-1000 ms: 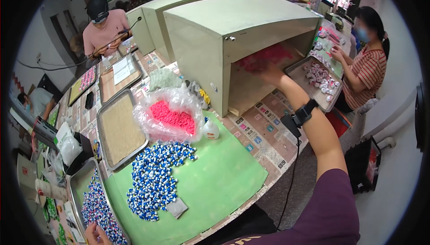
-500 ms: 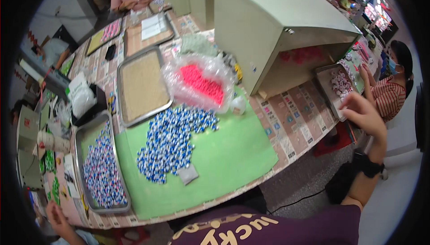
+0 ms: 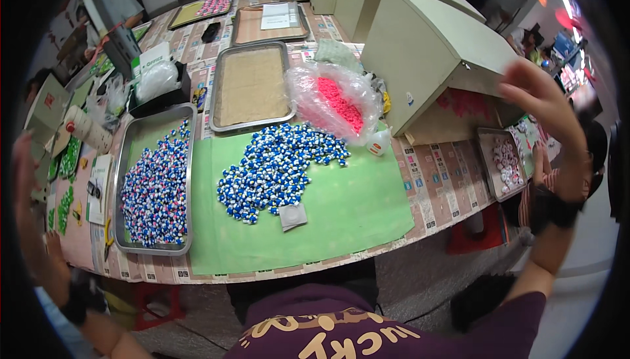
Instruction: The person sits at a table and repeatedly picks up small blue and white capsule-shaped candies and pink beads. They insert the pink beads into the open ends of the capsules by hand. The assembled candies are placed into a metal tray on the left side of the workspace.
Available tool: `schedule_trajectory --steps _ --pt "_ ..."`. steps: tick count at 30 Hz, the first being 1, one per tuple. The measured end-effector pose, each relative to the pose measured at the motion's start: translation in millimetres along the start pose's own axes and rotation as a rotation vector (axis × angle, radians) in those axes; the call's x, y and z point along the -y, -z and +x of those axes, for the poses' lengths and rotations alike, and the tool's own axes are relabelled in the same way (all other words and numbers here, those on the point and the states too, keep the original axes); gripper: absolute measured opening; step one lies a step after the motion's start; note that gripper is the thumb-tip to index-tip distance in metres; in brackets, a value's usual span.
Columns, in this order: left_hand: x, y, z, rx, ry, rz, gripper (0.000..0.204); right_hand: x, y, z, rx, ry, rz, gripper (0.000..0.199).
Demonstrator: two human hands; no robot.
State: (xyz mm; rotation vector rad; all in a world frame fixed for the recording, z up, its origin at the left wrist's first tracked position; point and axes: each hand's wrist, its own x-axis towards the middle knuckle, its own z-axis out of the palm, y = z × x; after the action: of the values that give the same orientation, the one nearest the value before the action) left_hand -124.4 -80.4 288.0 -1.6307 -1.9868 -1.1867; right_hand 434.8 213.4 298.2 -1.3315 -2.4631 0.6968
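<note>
My left hand (image 3: 41, 228) is raised at the far left edge, empty, with its fingers stretched upward and a black band on the wrist. On the right, my right hand (image 3: 548, 106) is held up in front of the beige cabinet (image 3: 420, 50), blurred, its fingers apart and nothing visible in them. Neither hand touches anything on the table. Between them, many small blue-and-white pieces (image 3: 269, 168) lie heaped on a green mat (image 3: 341, 221). A small grey square packet (image 3: 293, 216) rests at the heap's near edge.
A metal tray (image 3: 190, 195) of mixed small pieces stands left of the heap. Behind lie a tray with a beige lining (image 3: 252, 86) and a clear plastic bag (image 3: 302, 86) of pink pieces. A tray of white-and-pink pieces (image 3: 505, 165) is near a co-worker at right.
The view has shifted, so the table sits higher and more level. My right hand is raised further, and my left forearm with its wristband has come into view at the lower left.
</note>
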Motion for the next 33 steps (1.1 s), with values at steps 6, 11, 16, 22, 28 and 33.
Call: schedule_trajectory --steps 6,11,16,22,28,33 --pt "-27.8 -141.1 -58.7 0.152 0.059 -0.826 0.013 33.4 -180.2 141.8 -0.141 0.245 0.151 0.015" --pt "-42.0 -186.4 -102.5 0.414 0.324 -1.041 0.01 -8.7 -266.0 218.7 -0.175 0.032 0.125 0.02" --pt "-14.9 -213.9 -131.3 0.447 0.648 -1.16 0.009 -48.9 -308.0 245.9 -0.201 -0.049 -0.013 0.023" --pt "-0.7 -223.4 -148.5 0.443 0.795 -1.214 0.011 -37.0 -342.8 244.7 -0.189 -0.108 -0.341 0.048" --pt "3.7 -224.5 -150.1 0.445 0.803 -1.241 0.011 -35.5 -355.8 236.1 -0.209 -0.097 -0.536 0.049" --pt "2.2 -225.4 -151.2 0.441 0.8 -1.194 0.01 -53.9 -357.1 237.4 -0.209 0.004 -0.528 0.045"
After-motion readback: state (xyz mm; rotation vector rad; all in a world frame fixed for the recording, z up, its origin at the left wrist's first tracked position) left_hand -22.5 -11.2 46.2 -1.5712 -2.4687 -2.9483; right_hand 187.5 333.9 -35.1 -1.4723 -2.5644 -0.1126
